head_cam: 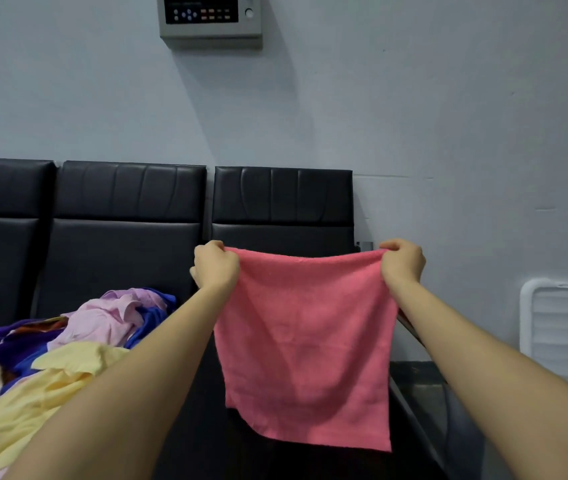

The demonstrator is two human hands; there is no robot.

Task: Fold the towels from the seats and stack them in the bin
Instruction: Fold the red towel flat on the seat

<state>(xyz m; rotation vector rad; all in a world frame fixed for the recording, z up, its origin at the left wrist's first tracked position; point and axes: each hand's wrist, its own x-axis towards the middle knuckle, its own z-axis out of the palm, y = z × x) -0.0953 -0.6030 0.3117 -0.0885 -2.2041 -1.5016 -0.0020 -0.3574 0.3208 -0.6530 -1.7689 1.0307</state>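
Note:
A pink towel (305, 344) hangs spread out in the air in front of the rightmost black seat (280, 202). My left hand (215, 266) pinches its top left corner and my right hand (403, 259) pinches its top right corner. The towel's top edge sags slightly between them and its lower edge hangs free above the seat cushion. A pile of loose towels (68, 344) in yellow, light pink, purple and blue lies on the seats to the left. A white slatted bin (562, 337) stands at the right by the wall.
A row of black padded seats (126, 216) runs along the pale wall. A grey control panel (210, 19) is mounted high on the wall. A metal armrest (414, 336) ends the seat row at the right.

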